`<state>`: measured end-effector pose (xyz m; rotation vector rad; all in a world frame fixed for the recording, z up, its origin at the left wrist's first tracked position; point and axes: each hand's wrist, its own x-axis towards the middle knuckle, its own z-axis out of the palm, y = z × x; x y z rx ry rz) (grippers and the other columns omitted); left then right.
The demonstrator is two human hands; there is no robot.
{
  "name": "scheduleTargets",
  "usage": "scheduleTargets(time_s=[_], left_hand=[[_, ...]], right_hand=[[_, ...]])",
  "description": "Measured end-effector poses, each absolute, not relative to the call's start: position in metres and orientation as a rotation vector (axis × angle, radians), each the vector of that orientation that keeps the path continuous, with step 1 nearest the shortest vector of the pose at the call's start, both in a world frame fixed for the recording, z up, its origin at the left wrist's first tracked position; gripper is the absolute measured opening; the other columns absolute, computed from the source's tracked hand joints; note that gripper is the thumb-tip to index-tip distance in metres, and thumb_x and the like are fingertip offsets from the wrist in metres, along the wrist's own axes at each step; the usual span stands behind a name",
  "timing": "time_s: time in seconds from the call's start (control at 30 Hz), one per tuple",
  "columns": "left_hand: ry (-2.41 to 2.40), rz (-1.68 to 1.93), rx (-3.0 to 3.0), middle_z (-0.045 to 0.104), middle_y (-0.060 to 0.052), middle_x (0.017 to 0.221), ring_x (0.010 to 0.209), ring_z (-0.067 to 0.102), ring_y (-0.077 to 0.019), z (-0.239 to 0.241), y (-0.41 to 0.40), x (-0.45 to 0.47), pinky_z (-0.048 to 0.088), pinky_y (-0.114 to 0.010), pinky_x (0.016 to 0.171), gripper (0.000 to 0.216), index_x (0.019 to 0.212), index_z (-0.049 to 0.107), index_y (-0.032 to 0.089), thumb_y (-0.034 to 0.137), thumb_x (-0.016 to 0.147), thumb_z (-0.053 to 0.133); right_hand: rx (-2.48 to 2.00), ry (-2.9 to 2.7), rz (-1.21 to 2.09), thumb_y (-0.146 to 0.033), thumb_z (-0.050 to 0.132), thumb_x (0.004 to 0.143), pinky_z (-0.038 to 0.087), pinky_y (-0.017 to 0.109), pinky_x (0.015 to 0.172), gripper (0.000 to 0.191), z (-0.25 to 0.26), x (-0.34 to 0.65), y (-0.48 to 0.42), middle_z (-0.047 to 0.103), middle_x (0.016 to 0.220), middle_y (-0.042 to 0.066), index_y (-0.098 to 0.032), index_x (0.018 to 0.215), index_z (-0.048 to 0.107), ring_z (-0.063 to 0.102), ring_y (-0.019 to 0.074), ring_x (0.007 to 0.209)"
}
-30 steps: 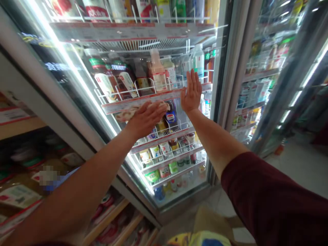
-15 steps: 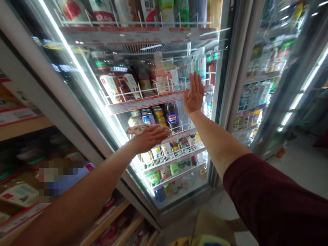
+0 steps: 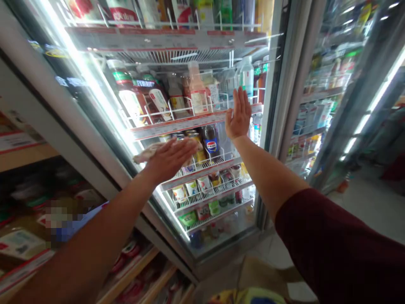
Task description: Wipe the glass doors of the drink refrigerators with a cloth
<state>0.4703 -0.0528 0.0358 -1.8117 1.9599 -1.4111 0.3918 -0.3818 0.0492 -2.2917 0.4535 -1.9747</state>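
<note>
My left hand lies flat over a pale, patterned cloth and holds it against the glass door of a drinks fridge. Part of the cloth is hidden under the palm and fingers; it sticks out to the left. Higher up and to the right, my right hand rests with its palm on the same glass, fingers stretched upward and nothing in it. Behind the door, a cola bottle with a blue label stands between the two hands.
Bottles and cans fill the wire-fronted fridge shelves. A bright light strip runs along the door's left side. At left are wooden shelves with packaged goods. A second glass-fronted fridge stands at right. Something beige and yellow is low in front.
My left hand has slid up and to the left across the glass with the cloth, uncovering more of the lower shelf edge. My right hand stays in nearly the same spot.
</note>
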Motion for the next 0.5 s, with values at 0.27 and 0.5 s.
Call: scheduleTargets(time_s=[0.27,0.5], left_hand=[[1.802,-1.67,-2.065,0.04,-0.012,0.176,0.168,0.03,-0.0311,0.062,-0.064,0.467,0.033,-0.061,0.137,0.06,0.174,0.036,0.018,0.013,0.114,0.042],[1.708,-1.617,-2.049,0.035,-0.005,0.179,0.169,0.027,-0.0278,0.137,-0.057,0.483,0.02,-0.06,0.141,0.052,0.17,0.042,0.019,0.021,0.118,0.042]], right_hand=[[-2.301,0.48,-1.919,-0.029,0.028,0.103,0.031,0.059,0.138,0.072,0.05,0.388,-0.378,0.034,0.181,0.011,-0.015,0.174,0.037,0.017,0.0273,0.174],[-2.301,0.488,-1.959,-0.03,0.028,0.104,0.031,0.062,0.137,0.072,0.049,0.389,-0.379,0.034,0.181,0.01,-0.017,0.174,0.037,0.021,0.0274,0.174]])
